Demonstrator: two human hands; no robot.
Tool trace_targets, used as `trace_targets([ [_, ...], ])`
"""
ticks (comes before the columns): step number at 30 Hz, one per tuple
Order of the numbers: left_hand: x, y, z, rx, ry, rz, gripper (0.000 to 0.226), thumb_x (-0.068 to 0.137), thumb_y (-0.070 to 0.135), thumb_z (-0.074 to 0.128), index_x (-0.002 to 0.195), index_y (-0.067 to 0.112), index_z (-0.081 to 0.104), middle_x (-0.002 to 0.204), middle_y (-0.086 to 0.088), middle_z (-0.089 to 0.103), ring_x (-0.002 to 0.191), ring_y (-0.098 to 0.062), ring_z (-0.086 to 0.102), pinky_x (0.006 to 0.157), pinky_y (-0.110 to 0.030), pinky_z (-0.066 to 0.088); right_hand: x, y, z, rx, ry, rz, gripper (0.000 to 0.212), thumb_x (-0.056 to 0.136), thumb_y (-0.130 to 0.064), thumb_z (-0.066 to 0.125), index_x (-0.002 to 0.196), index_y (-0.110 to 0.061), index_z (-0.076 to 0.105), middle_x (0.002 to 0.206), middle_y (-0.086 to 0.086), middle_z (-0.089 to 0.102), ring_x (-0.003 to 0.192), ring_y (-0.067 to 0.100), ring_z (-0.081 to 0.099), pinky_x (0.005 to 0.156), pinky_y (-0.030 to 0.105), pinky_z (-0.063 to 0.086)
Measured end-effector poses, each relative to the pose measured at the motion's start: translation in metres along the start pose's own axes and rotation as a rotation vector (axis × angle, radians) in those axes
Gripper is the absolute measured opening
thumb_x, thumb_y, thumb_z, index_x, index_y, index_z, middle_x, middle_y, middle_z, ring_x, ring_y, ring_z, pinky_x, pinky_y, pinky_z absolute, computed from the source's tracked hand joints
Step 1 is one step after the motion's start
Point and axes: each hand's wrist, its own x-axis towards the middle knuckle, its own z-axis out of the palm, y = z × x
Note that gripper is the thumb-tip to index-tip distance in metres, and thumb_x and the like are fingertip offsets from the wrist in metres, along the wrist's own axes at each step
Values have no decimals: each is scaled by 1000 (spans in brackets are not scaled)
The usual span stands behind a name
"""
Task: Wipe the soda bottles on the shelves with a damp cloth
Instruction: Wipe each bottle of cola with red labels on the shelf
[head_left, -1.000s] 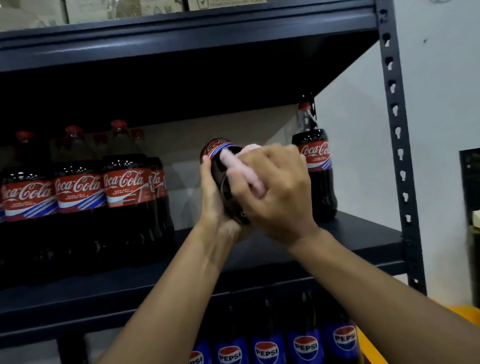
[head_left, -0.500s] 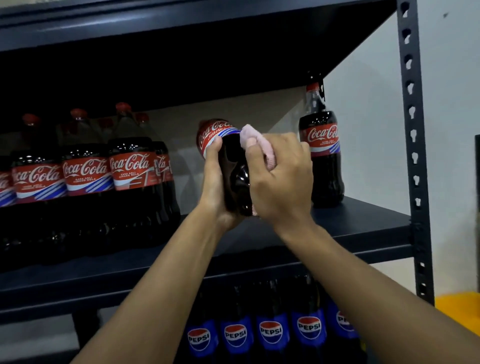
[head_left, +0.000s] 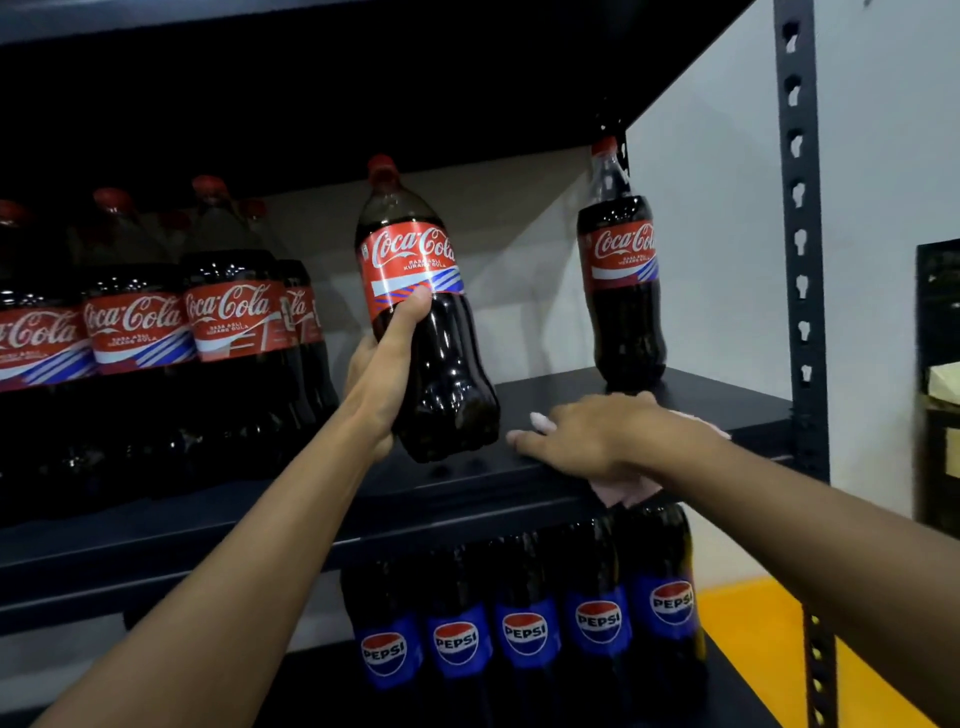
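Gripping glossy bottle (head_left: 436, 364) in left hand (head_left: 384, 374), right hand (head_left: 597, 436) flattening cloth (head_left: 626, 491)

The dark shelf (head_left: 208, 519) carries a row of Coca-Cola bottles (head_left: 228, 332) at left, a lone bottle (head_left: 623, 291) at right, and a pink cloth (head_left: 623, 493) at its front edge.

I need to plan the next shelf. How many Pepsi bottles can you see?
5. The Pepsi bottles stand side by side on the lower shelf, left to right: first, second, third, fourth, fifth. More may be hidden behind them.
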Motion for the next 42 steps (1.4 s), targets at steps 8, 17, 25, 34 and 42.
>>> trace_targets([
  [8, -1, -9, -3, 128, 84, 106, 98, 53, 85, 84, 131, 29, 67, 119, 1, 78, 107, -20, 77, 101, -50, 58, 0, -13, -6, 699, 203, -324, 68, 97, -54, 61, 154, -22, 42, 150, -6, 53, 135, 13, 52, 109, 27, 40],
  [17, 8, -17, -27, 198, -8, 72, 111, 52, 86, 84, 139, 23, 54, 130, 3, 73, 117, -16, 72, 108, -44, 54, 21, -37, -8, 926, 222, -449, 30, 91, -42, 75, 113, -28, 61, 108, -6, 75, 99, 4, 71, 90, 20, 56],
  [25, 15, -18, -49, 598, 163, -65, 81, 93, 73, 57, 143, 10, 45, 131, -2, 58, 109, -16, 57, 86, -29, 43, 79, -86, -22, 702, 188, -376, 33, 96, -43, 70, 118, -19, 62, 115, 4, 70, 105, 20, 66, 88, 29, 51],
  [34, 52, -32, -56, 843, 269, -154, 70, 109, 60, 37, 148, 4, 51, 147, -26, 55, 137, -41, 52, 111, -39, 42, 142, -132, -19, 742, 93, -251, 41, 98, -35, 64, 120, -1, 60, 106, 17, 64, 84, 29, 59, 59, 29, 47],
  [42, 62, -41, -63, 981, 256, -128, 59, 111, 42, 47, 153, 2, 40, 147, -27, 53, 135, -42, 54, 107, -39, 44, 159, -145, -21, 706, 95, -243, 19, 98, -25, 58, 106, -8, 57, 100, 15, 63, 88, 31, 62, 70, 35, 52],
])
